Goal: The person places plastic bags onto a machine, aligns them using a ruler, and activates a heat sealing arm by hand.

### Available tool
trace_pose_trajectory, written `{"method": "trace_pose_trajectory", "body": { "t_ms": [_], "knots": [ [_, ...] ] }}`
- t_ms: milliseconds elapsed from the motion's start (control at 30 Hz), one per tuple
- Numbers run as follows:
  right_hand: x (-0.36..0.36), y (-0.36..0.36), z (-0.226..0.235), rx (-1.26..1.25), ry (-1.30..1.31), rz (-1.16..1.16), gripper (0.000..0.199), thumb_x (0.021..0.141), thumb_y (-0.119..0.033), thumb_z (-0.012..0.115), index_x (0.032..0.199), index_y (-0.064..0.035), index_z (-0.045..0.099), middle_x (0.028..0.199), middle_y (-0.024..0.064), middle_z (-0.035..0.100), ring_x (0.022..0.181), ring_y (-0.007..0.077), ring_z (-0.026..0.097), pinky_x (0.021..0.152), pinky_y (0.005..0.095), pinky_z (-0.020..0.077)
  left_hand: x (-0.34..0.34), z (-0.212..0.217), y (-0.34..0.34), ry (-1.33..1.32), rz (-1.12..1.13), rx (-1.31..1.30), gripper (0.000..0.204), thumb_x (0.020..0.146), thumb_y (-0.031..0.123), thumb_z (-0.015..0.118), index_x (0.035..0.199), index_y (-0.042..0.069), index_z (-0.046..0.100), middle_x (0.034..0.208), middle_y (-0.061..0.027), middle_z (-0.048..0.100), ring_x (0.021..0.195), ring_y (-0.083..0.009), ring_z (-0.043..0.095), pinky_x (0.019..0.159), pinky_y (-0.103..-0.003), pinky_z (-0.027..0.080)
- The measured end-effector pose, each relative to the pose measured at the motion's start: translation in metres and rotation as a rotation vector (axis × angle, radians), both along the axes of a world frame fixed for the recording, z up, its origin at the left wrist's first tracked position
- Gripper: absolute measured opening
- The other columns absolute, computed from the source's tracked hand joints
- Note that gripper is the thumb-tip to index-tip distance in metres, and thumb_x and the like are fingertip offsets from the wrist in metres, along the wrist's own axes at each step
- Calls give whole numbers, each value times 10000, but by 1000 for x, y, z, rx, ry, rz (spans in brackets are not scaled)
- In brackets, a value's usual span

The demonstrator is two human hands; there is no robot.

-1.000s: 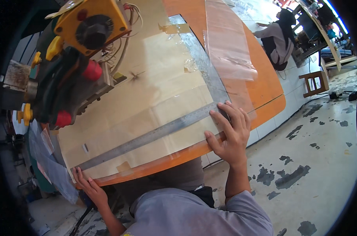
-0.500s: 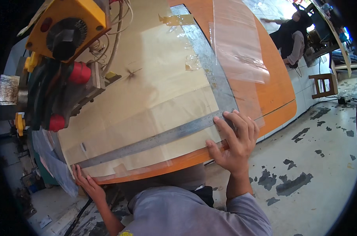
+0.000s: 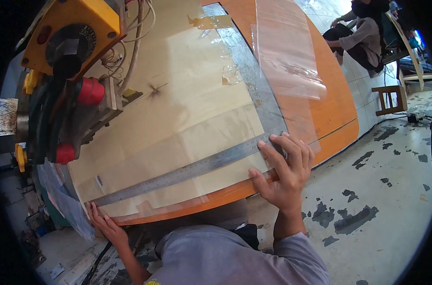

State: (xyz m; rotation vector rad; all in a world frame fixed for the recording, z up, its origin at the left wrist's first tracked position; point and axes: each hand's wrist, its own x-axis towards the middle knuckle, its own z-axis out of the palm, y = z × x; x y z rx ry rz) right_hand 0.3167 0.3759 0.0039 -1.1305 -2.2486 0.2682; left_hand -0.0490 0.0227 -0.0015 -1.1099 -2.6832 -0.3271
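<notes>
A long steel ruler [image 3: 186,171] lies across the near part of a cream sheet [image 3: 182,104], slanting up from left to right. At the ruler's right end rests my right hand [image 3: 288,178], open, its fingertips pressed on the metal and its thumb at the table's near edge. My left hand [image 3: 110,229] is open at the near left corner, fingers stretched out and fingertips touching the ruler's left end. Clear tape and brown tape [image 3: 211,22] stick to the sheet's right side, over a grey metal strip [image 3: 247,59].
A yellow, black and red machine [image 3: 71,47] with loose cables stands over the table's left side. Clear plastic film [image 3: 287,52] covers part of the orange tabletop [image 3: 337,104]. A person [image 3: 363,38] sits far right, near a wooden stool [image 3: 389,99].
Both my hands and the ruler stay almost in place. The person at the far right has drawn in an outstretched arm and changed posture. The view has shifted slightly.
</notes>
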Motion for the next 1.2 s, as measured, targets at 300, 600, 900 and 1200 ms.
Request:
{"method": "trace_pose_trajectory", "body": {
  "t_ms": [300,600,900,1200],
  "knots": [
    [0,1,0,5,30,1,476,836,-460,840,1223,-184,806,1291,44,695,1266,287,610,1099,497,380,0,-2,-5,0,38,-35,531,1144,269,354,1599,8,434,1698,-218,374,1570,-407,337,1295,-515,226],
    [-2,1,3,10,49,13,430,783,-321,852,1163,-125,813,1268,84,697,1257,333,608,1065,456,415,1,0,-1,-55,12,29,530,1145,266,358,1604,8,419,1713,-229,336,1588,-423,309,1301,-527,228],
    [-2,0,5,18,68,18,412,820,-320,858,1185,-139,798,1272,63,686,1266,296,603,1080,472,386,1,3,1,-64,-19,43,520,1142,238,375,1607,9,416,1707,-235,338,1587,-434,310,1295,-531,235],
    [-3,-2,5,52,94,23,382,846,-247,834,1209,-140,783,1270,62,690,1244,290,612,1077,450,395,-1,4,-2,-34,-15,23,513,1129,234,415,1600,30,431,1681,-248,358,1567,-448,343,1275,-546,283]
  ]
}}
